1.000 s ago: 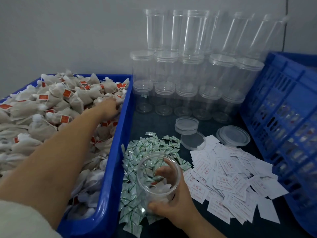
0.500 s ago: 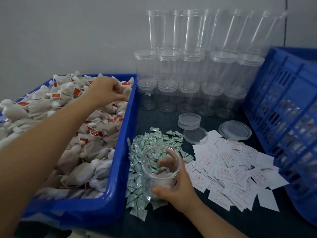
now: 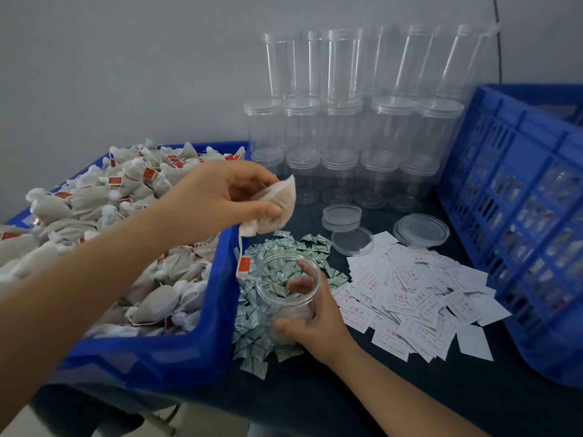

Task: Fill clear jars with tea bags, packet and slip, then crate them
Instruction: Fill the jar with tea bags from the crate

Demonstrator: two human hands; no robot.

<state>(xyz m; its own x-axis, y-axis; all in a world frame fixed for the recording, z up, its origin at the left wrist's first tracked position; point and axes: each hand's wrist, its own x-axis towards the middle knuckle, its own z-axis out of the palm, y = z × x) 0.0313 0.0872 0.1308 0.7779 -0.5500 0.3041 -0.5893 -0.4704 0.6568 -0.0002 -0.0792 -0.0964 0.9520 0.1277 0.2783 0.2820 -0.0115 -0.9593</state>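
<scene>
Pinching tea bag above jar

The left hand pinches a pale paper tea bag above the right rim of the blue plastic bin heaped with tea bags. The right hand grips an open clear plastic jar standing on the green-white packets, beside white printed slips.
</scene>
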